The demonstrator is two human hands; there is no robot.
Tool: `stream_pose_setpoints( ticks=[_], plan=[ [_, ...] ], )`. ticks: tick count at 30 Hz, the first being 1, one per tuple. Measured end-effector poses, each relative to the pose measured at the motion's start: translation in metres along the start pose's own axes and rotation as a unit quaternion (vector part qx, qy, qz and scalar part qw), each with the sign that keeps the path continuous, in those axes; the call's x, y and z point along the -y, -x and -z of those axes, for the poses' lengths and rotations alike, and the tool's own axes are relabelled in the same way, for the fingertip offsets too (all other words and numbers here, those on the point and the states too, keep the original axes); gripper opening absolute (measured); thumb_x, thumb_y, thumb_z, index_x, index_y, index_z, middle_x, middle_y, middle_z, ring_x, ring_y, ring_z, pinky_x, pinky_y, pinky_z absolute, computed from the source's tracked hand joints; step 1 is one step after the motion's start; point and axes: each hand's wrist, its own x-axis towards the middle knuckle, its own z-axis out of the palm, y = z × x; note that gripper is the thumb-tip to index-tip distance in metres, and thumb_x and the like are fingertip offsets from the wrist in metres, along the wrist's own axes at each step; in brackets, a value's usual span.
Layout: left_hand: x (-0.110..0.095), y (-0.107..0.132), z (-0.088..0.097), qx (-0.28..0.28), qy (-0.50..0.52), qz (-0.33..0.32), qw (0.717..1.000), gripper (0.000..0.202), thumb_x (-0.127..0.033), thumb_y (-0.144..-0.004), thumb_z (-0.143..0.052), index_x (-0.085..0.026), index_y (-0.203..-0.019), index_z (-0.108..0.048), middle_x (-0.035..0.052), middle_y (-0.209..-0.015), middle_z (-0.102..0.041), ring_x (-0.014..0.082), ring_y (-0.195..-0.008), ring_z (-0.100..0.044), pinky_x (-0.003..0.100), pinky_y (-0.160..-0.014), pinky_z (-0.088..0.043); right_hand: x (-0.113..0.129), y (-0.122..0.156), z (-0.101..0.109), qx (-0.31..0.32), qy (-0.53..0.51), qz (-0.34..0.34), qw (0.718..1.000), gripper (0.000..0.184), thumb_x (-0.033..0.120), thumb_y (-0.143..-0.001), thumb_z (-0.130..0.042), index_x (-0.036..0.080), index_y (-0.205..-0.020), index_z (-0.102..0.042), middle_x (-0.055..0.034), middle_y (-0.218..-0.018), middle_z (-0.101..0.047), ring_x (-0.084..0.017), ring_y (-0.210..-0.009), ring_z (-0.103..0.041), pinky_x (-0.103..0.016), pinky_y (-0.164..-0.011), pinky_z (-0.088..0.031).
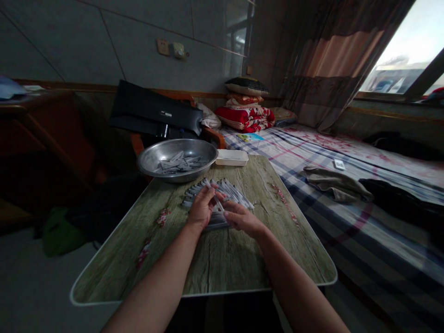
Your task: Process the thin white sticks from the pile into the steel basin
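A fan of several thin grey-white sticks (229, 190) lies spread on the wood-pattern table (222, 263). My left hand (201, 206) rests on the left part of the fan, fingers curled and pinching one stick. My right hand (243, 217) sits just to its right, fingers closed on the near ends of the sticks. The two hands almost touch. A metal bowl (177, 159) behind the fan holds several more of the same sticks.
A white rectangular tray (231, 157) sits beside the bowl at the table's far edge. A bed with a striped sheet (347, 185), folded cloths and stacked bedding (246, 113) lies to the right. A dark chair (152, 113) stands behind the table.
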Motion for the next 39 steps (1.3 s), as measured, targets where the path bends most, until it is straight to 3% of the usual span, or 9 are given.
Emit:
stream_pose_setpoints(
  ticks=[3, 7, 13, 18, 28, 32, 34, 39],
  plan=[
    [-0.007, 0.001, 0.004, 0.03, 0.042, 0.042, 0.998, 0.037, -0.032, -0.076, -0.082, -0.019, -0.105, -0.062, -0.0098, -0.05, -0.052, 0.0107, -0.049, -0.056, 0.024, -0.06, -0.049, 0.0, -0.002, 0.006, -0.092, -0.023, 0.02, 0.995, 0.023, 0.034, -0.081, -0.058, 0.018, -0.098, -0.061, 0.0077, -0.055, -0.045, -0.007, -0.041, -0.032, -0.022, -0.04, -0.019],
    [-0.008, 0.007, 0.009, 0.141, 0.056, 0.175, 0.973, 0.034, -0.024, -0.084, -0.073, -0.018, -0.115, -0.059, -0.0126, -0.046, -0.042, 0.0085, -0.038, -0.044, 0.021, -0.049, -0.044, 0.0, -0.007, 0.008, -0.192, -0.07, 0.028, 0.978, 0.018, 0.033, -0.074, -0.062, 0.02, -0.085, -0.056, 0.0077, -0.057, -0.046, -0.006, -0.041, -0.03, -0.022, -0.04, -0.017],
    [-0.001, 0.008, 0.018, 0.24, 0.066, 0.263, 0.932, 0.016, -0.019, -0.088, -0.065, -0.02, -0.103, -0.061, -0.0116, -0.042, -0.04, 0.0086, -0.033, -0.041, 0.02, -0.045, -0.045, -0.004, -0.008, 0.011, -0.183, -0.067, 0.016, 0.981, 0.056, 0.074, -0.079, -0.059, 0.021, -0.067, -0.046, 0.0092, -0.049, -0.03, -0.006, -0.041, -0.02, -0.023, -0.04, -0.011],
    [-0.001, 0.009, 0.019, 0.283, 0.088, 0.289, 0.91, 0.01, -0.021, -0.088, -0.064, -0.018, -0.098, -0.061, -0.0106, -0.041, -0.039, 0.009, -0.033, -0.041, 0.021, -0.046, -0.045, -0.01, -0.01, 0.012, -0.167, -0.042, 0.007, 0.985, 0.056, 0.074, -0.075, -0.067, 0.021, -0.069, -0.048, 0.0098, -0.051, -0.031, -0.005, -0.041, -0.02, -0.023, -0.039, -0.011],
    [0.004, 0.013, 0.011, 0.21, 0.095, 0.254, 0.94, 0.018, -0.027, -0.089, -0.067, -0.014, -0.101, -0.067, -0.0048, -0.051, -0.053, 0.0133, -0.05, -0.059, 0.029, -0.062, -0.054, -0.008, -0.011, 0.011, -0.162, -0.105, -0.006, 0.981, 0.057, 0.068, -0.076, -0.069, 0.022, -0.061, -0.039, 0.0091, -0.049, -0.031, -0.004, -0.038, -0.02, -0.022, -0.039, -0.01],
    [0.004, 0.012, 0.008, 0.122, 0.052, 0.214, 0.968, 0.029, -0.014, -0.077, -0.074, -0.015, -0.105, -0.068, 0.005, -0.079, -0.072, 0.0197, -0.078, -0.072, 0.033, -0.076, -0.057, -0.004, -0.01, 0.011, -0.198, -0.14, -0.014, 0.97, 0.057, 0.068, -0.08, -0.066, 0.023, -0.06, -0.036, 0.0099, -0.047, -0.028, -0.005, -0.038, -0.017, -0.023, -0.038, -0.009],
    [0.004, 0.011, 0.005, 0.096, -0.004, 0.177, 0.98, 0.038, -0.011, -0.07, -0.079, -0.017, -0.106, -0.069, 0.0066, -0.094, -0.075, 0.0217, -0.09, -0.072, 0.032, -0.077, -0.058, -0.004, -0.01, 0.012, -0.222, -0.142, -0.016, 0.965, 0.057, 0.068, -0.081, -0.064, 0.023, -0.061, -0.035, 0.0104, -0.046, -0.026, -0.005, -0.038, -0.016, -0.023, -0.038, -0.009],
    [0.009, 0.01, -0.001, 0.056, -0.102, 0.053, 0.992, 0.034, -0.04, -0.067, -0.088, -0.017, -0.089, -0.074, 0.0065, -0.097, -0.076, 0.0225, -0.092, -0.072, 0.031, -0.075, -0.058, -0.009, -0.013, 0.013, -0.244, -0.109, -0.018, 0.964, 0.056, 0.069, -0.079, -0.064, 0.024, -0.064, -0.036, 0.0102, -0.048, -0.029, -0.006, -0.039, -0.017, -0.024, -0.039, -0.009]
  ],
)
